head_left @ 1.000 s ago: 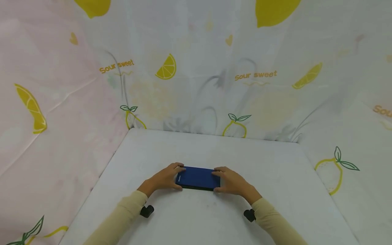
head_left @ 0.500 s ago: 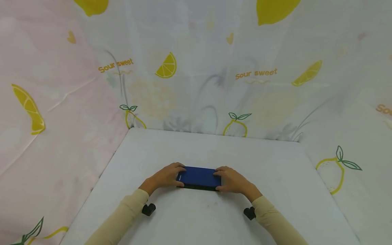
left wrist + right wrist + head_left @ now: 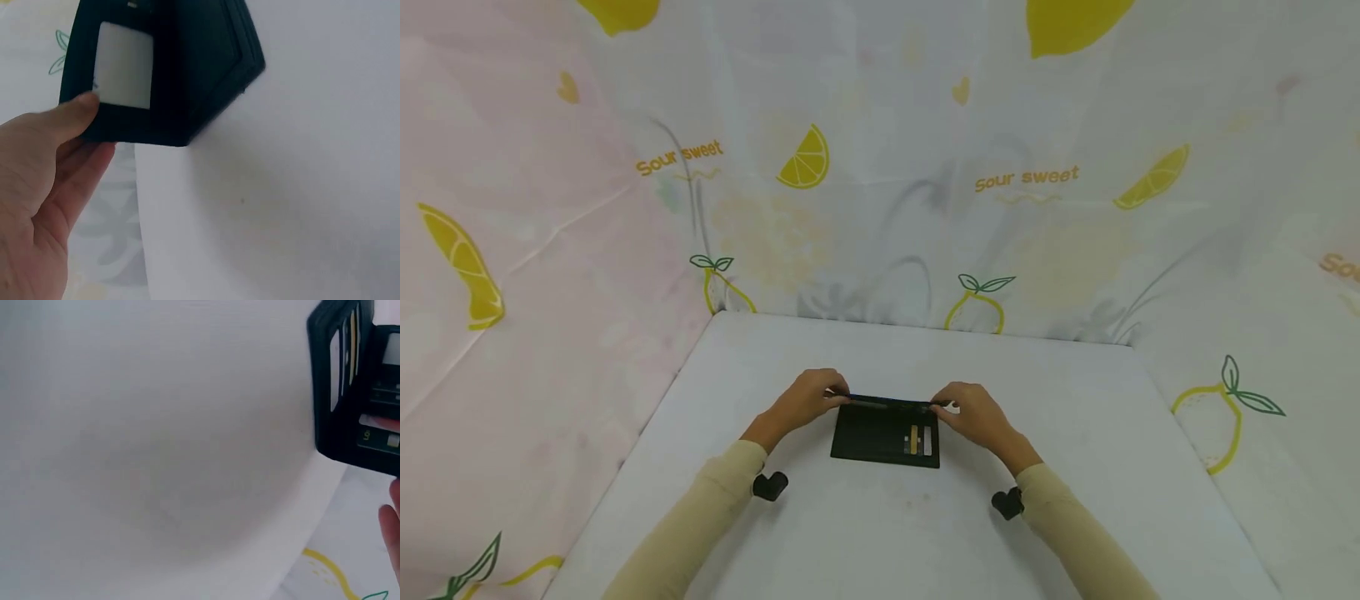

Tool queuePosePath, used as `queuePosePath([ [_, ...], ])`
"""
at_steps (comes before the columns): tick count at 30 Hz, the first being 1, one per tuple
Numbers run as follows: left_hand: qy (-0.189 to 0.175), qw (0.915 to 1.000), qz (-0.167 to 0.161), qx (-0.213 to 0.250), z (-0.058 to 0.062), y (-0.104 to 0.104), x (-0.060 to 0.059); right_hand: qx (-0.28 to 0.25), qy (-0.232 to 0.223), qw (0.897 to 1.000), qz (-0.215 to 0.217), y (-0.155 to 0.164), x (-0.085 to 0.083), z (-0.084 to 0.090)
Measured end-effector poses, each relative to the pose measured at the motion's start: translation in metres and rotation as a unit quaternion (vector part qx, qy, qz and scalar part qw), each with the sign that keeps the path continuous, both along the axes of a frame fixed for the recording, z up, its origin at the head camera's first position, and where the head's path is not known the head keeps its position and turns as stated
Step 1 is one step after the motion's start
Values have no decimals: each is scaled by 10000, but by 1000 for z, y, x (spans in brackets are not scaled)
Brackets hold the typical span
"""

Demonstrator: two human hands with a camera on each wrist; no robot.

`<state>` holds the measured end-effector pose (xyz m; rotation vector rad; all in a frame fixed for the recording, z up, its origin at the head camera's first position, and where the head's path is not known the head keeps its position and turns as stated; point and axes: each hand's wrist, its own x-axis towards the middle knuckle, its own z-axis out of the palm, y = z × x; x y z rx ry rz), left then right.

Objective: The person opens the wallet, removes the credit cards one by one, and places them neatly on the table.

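A dark long wallet stands partly unfolded on the white table, its lower half flat and its cover raised along the far side. My left hand pinches the cover's left end between thumb and fingers. At the opposite end my right hand pinches the cover too. Several cards show in slots on the right of the flat half. In the left wrist view, my left thumb presses beside a pale window pocket inside the cover. The right wrist view catches only part of the right hand under the wallet's edge.
The white table runs back to a hanging lemon-print cloth, which also walls both sides. A small black device sits at the left wrist and another black device at the right.
The wallet, lying closed with its blue outside up, is now folded open. Both hands have lifted the cover up and away, baring the dark inside with its cards.
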<state>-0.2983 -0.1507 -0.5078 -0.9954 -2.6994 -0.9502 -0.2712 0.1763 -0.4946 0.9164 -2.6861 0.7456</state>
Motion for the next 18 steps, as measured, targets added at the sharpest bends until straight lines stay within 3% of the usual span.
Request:
queuePosePath([
  [3,320,9986,368,194,0,6,-5,-303,99,9989,-333,-2,-9,-1],
  [11,739,9903,1030,565,-8,18,-16,-781,32,9930,-887,-8,-31,-8],
  [14,850,9866,1222,667,-13,22,-20,-913,86,9901,-1066,-10,-37,-13],
  [18,741,9829,1500,763,-18,26,-26,-952,42,9865,-1329,-14,-44,-22],
])
